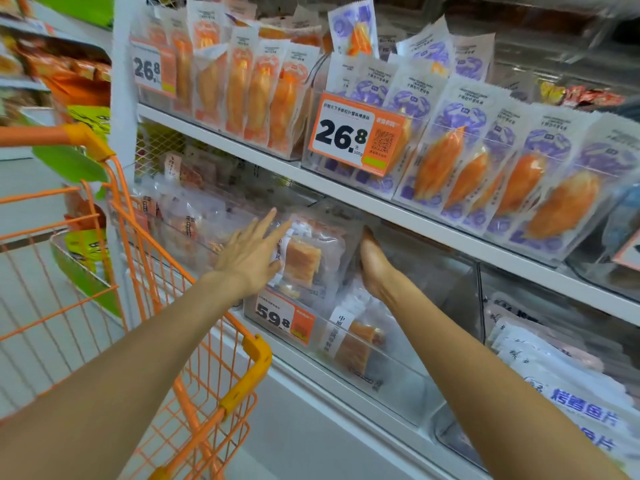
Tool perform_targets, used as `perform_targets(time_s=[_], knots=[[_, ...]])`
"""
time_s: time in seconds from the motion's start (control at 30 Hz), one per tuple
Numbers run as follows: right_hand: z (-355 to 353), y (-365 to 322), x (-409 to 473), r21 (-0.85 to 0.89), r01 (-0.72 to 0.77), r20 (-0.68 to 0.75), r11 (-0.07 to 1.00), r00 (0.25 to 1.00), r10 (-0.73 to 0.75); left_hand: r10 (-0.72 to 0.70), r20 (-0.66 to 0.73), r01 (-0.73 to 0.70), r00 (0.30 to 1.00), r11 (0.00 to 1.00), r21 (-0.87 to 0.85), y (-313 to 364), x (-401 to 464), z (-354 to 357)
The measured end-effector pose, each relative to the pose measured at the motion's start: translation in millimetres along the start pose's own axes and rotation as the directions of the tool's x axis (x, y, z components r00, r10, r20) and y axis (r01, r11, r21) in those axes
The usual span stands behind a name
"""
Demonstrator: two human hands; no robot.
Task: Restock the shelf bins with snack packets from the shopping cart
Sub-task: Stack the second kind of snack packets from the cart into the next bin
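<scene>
Both hands are at the lower shelf bin, seating one clear snack packet with an orange piece inside. Left hand lies flat against the packet's left face, fingers straight and slightly spread, pressing rather than gripping. Right hand cups the packet's right edge; its fingertips are hidden behind the packet, so whether they pinch it cannot be told. Packet stands upright, above the 59.8 price tag, with another packet lower in the same bin.

Advice: keep the left palm square, push straight back, let the right hand guide the edge down. Risk is the film buckling or the packet tipping forward over the bin's front wall. Shopping cart sits just left, within reach.
</scene>
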State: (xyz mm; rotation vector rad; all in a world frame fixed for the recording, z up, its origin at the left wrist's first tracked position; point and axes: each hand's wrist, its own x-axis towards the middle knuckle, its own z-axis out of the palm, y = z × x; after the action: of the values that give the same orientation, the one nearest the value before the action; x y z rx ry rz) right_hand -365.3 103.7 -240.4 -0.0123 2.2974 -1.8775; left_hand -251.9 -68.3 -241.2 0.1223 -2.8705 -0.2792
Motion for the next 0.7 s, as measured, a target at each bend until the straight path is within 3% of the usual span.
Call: perform_targets(time_s=[0.07,0.13,0.2,0.27,0.3,0.37,0.5,0.7], knots=[[-10,-1,-36,-0.164,0.124,-0.063,0.979,0.989,-0.136,0.006,-0.051,-0.008,0.999,0.999,-0.037,-3,-7,-7],[-20,-4,-76,-0.403,0.338,0.057,0.851,0.937,-0.345,0.045,-0.027,-0.044,0.999,0.999,0.022,-7,-19,-15],[-24,-6,-96,-0.653,0.510,0.245,0.559,0.841,-0.482,0.106,0.046,-0.112,0.993,0.979,0.169,-10,-23,-20],[-17,-8,-90,-0.787,0.546,0.388,0.286,0.799,-0.459,0.115,0.067,-0.128,0.991,0.961,0.244,-8,-19,-22],[-14,-9,-82,-0.819,0.532,0.415,0.215,0.808,-0.418,0.112,0.057,-0.123,0.992,0.958,0.258,-5,-15,-21],[-12,-7,-71,-0.846,0.492,0.403,0.204,0.841,-0.360,0.107,0.042,-0.114,0.993,0.954,0.276,4,-3,-17],[-12,6,-52,-0.875,0.442,0.340,0.199,0.852,-0.397,0.111,0.002,-0.105,0.994,0.942,0.318,5,12,-2],[-4,0,-51,-0.879,0.433,0.355,0.199,0.874,-0.333,0.078,0.106,-0.110,0.991,0.931,0.347,6,12,-8]])
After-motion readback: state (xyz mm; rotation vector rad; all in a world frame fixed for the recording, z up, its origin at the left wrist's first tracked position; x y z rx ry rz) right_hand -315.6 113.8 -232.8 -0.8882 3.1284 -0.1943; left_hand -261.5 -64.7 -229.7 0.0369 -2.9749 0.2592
